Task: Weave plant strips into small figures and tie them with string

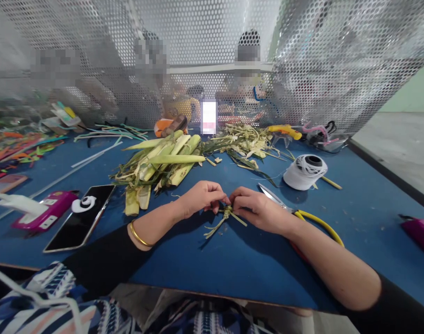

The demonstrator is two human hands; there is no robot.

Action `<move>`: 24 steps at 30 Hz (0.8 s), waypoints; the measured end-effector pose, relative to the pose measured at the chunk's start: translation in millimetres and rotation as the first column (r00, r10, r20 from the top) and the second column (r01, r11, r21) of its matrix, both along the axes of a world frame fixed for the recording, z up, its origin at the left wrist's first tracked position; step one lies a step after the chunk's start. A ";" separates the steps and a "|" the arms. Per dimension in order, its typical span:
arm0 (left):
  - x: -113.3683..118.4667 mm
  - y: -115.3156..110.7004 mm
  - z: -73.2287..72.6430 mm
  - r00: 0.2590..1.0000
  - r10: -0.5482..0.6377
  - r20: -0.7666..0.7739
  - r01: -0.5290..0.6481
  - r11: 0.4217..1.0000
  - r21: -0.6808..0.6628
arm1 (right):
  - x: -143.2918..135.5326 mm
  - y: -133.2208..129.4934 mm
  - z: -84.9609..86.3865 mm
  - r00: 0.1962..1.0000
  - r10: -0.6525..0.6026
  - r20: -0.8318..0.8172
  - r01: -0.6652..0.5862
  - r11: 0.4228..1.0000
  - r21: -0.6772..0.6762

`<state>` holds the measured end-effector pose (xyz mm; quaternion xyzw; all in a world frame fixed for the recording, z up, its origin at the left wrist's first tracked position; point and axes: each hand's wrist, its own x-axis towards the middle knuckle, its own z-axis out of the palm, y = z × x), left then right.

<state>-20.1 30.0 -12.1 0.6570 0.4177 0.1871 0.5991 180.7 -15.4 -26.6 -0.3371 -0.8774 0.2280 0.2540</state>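
Both hands meet over the front middle of the table, on a small knotted figure of green husk strips [227, 214] with loose ends sticking out below. My left hand [205, 197], with a gold bangle on its wrist, has its fingers closed at the figure's upper left. Closed against its upper right side are the fingers of my right hand [252, 206]. The fingertips hide the top of the figure. Scissors [273, 194] with yellow handles lie partly under my right wrist. A heap of green corn husks [163, 160] rests beyond my left hand.
A spool of white thread [305, 171] stands at the right. Husk scraps [245, 139] and a yellow glue gun [285, 131] lie at the back. On the left are a black phone [81, 218], a purple box [47, 211] and coloured strips [20, 150]. A perforated metal screen [212, 41] stands behind.
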 end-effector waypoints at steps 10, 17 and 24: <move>1.9 -0.4 1.9 0.997 -0.073 0.039 0.076 0.994 -0.076 | 3.8 2.8 1.6 0.999 0.041 -0.030 -0.042 0.999 -0.030; 7.7 -8.0 2.0 1.000 -0.021 -0.013 0.020 0.994 -0.110 | 2.6 1.2 1.3 0.997 0.061 -0.040 -0.063 0.996 -0.068; 12.0 -8.3 1.3 0.998 0.015 -0.069 -0.025 0.989 -0.145 | 5.8 2.4 3.4 0.999 0.020 -0.028 -0.022 0.996 -0.091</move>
